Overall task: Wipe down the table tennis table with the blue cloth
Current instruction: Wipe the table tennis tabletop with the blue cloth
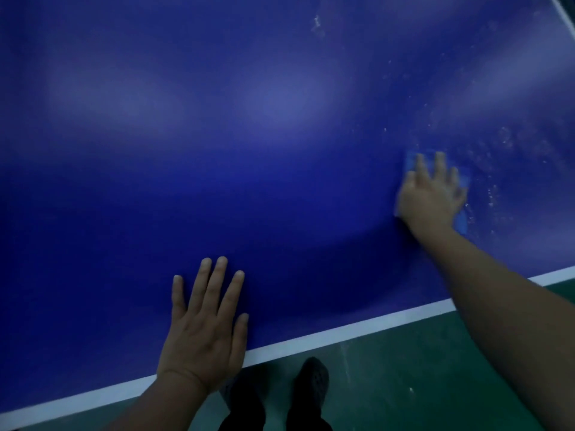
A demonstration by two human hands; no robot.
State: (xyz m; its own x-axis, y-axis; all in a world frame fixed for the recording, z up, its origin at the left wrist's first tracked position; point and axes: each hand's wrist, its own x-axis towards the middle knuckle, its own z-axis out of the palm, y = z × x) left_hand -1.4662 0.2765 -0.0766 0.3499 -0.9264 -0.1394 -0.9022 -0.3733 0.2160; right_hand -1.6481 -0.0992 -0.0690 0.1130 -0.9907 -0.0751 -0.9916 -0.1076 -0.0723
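The dark blue table tennis table (pixel 249 135) fills most of the view, with a white line along its near edge. My right hand (pixel 431 194) lies flat on the blue cloth (pixel 410 158) at the right side of the table, fingers spread, pressing it onto the surface. The cloth shows around my fingertips and beside my palm. White specks and smears dot the surface to the right of the cloth and further back. My left hand (pixel 203 325) rests flat and empty on the table near its front edge, fingers apart.
The white edge line (pixel 342 332) runs diagonally from lower left to right. Below it is green floor (pixel 420 368), where my two dark shoes (pixel 311 381) stand close to the table. Another white line (pixel 560 6) shows at the top right corner.
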